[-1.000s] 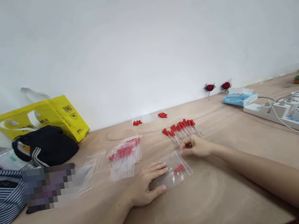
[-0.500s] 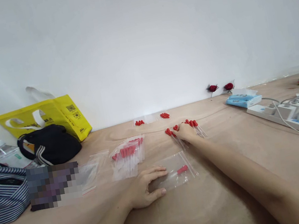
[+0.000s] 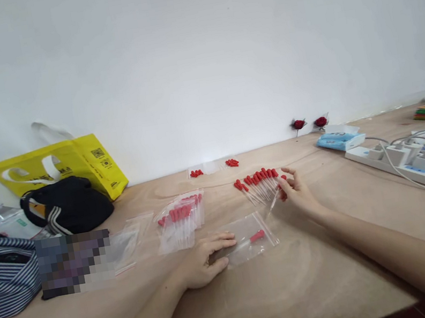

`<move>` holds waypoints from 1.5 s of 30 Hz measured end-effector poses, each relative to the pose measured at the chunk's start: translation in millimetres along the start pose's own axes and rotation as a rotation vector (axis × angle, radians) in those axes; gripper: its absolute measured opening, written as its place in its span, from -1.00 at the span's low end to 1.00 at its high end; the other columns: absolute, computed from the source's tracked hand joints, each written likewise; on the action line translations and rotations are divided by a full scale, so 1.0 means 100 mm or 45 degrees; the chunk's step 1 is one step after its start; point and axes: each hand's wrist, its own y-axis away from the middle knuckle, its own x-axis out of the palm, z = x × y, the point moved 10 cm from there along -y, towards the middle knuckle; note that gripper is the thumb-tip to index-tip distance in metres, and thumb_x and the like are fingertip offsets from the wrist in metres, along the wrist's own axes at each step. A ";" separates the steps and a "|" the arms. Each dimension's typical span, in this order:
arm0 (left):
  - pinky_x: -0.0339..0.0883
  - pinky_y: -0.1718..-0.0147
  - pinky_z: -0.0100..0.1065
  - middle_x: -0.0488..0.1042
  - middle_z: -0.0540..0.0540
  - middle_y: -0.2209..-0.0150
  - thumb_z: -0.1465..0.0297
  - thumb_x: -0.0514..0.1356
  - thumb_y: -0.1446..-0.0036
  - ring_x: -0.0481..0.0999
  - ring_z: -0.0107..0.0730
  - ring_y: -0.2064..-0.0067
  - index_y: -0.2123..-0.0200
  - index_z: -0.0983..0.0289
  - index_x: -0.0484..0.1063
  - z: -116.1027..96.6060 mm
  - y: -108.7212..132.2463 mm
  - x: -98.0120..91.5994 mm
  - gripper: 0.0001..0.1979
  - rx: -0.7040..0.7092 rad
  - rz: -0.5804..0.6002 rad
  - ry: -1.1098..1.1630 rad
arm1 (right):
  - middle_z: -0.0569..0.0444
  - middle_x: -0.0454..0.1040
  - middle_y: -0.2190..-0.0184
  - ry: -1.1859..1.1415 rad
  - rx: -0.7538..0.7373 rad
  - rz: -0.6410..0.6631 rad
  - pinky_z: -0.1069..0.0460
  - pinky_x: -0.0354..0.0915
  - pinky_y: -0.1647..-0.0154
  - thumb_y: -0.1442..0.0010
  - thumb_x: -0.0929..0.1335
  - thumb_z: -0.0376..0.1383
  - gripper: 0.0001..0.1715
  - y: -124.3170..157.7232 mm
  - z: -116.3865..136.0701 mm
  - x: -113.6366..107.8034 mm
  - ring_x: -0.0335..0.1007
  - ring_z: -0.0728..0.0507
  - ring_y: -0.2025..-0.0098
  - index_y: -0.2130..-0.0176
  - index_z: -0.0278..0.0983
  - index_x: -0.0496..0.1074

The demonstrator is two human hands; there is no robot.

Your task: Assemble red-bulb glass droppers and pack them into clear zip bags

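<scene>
My left hand [image 3: 208, 257] lies with its fingers stretched over the closed end of a clear zip bag [image 3: 238, 228]. Inside that bag is one dropper with a red bulb [image 3: 257, 235]. To the right, my right hand [image 3: 293, 191] pinches another glass dropper [image 3: 272, 203], its clear tube slanting down toward the bag's mouth. Beside that hand several loose droppers [image 3: 257, 178] lie fanned out, red bulbs away from me. Left of the bag rests an overlapping stack of bagged droppers [image 3: 179, 216].
Flat clear bags [image 3: 127, 244] lie at the left, near a striped pouch [image 3: 6, 275], a black cap [image 3: 77, 203] and a yellow bag [image 3: 94, 162]. Red bulbs [image 3: 196, 173] sit by the wall. At the right are a tissue pack [image 3: 340, 140] and a power strip [image 3: 405, 165] with cables.
My right hand has moved right and lifted off the row of loose droppers, with one dropper now in its fingers. The left hand stays on the bag.
</scene>
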 end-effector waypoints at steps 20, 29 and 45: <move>0.07 -0.07 -0.13 0.18 0.10 -0.14 0.25 0.12 -0.06 0.18 -0.19 -0.13 -0.13 0.17 0.10 0.09 0.02 0.02 -0.45 -0.088 -0.008 -0.095 | 0.15 0.38 0.57 0.036 0.275 0.761 0.10 0.15 0.52 0.15 0.41 -0.07 -0.62 0.61 -0.21 0.70 0.23 0.04 0.55 0.44 -0.32 0.35; 0.08 -0.07 -0.12 0.22 0.10 -0.12 0.26 0.12 -0.05 0.19 -0.17 -0.12 -0.10 0.17 0.14 0.09 0.02 0.02 -0.47 -0.062 -0.032 -0.095 | 0.13 0.40 0.59 0.104 0.260 0.933 0.12 0.11 0.52 0.12 0.40 -0.09 -0.59 0.70 -0.18 0.82 0.21 0.04 0.57 0.35 -0.35 0.37; 0.07 -0.08 -0.13 0.24 0.12 -0.10 0.30 0.12 -0.06 0.20 -0.21 -0.12 -0.05 0.22 0.24 -0.02 -0.02 0.04 -0.55 0.021 0.023 -0.081 | 0.10 0.38 0.55 0.477 0.034 0.666 0.12 0.15 0.50 0.04 0.29 -0.23 -0.81 0.28 -0.12 0.63 0.23 0.01 0.53 0.46 -0.34 0.37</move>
